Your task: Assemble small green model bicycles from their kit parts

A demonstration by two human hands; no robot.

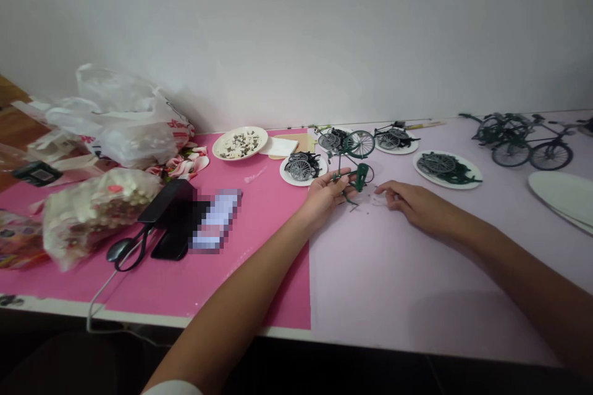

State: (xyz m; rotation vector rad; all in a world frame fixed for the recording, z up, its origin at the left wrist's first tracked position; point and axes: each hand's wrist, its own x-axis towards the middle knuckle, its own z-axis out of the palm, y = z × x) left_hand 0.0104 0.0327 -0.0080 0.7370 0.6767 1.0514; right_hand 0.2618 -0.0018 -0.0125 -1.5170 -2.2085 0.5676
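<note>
My left hand (pixel 327 192) rests on the table with its fingers closed round the dark green frame of a small model bicycle (pixel 356 157), which has one wheel up at the back. My right hand (pixel 410 200) lies palm down just to the right, fingertips pinching at tiny loose parts (pixel 376 199) on the lilac mat; what it holds is too small to name.
White plates of grey wheels and green parts (pixel 447 168) (pixel 302 168) (pixel 395 139) stand behind. Finished model bicycles (pixel 525 136) are at far right. A dish of small pieces (pixel 239 143), plastic bags (pixel 118 120), scissors (pixel 127 250) and a phone (pixel 215 221) lie on the pink mat.
</note>
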